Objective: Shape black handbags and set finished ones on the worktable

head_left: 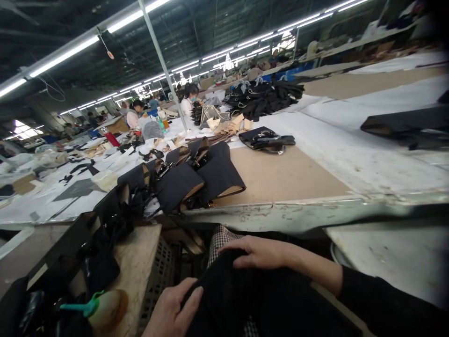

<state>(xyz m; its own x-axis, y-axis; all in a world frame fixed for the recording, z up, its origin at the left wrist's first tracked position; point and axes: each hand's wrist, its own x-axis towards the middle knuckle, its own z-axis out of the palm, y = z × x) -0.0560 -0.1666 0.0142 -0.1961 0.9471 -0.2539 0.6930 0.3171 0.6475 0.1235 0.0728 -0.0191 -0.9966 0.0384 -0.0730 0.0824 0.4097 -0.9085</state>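
Note:
A large black fabric piece (224, 290) lies across my lap, over black-and-white checked cloth (219, 238). My left hand (177, 304) grips its left edge, with the thumb on the near side and the fingers folded over. Along the upper edge, my right hand (263, 252) holds the cloth between thumb and curled fingers. The lower part of the piece runs out of view. Just ahead on the table are several black bags (178, 182) with tan lining and metal fittings.
A white-topped table (379, 168) with a worn front edge stands ahead. On a low wooden stand (135, 262) at left are more black bags and a glue bottle (107, 309) with a green nozzle. A black pile (263, 96) lies farther back. Other people sit beyond.

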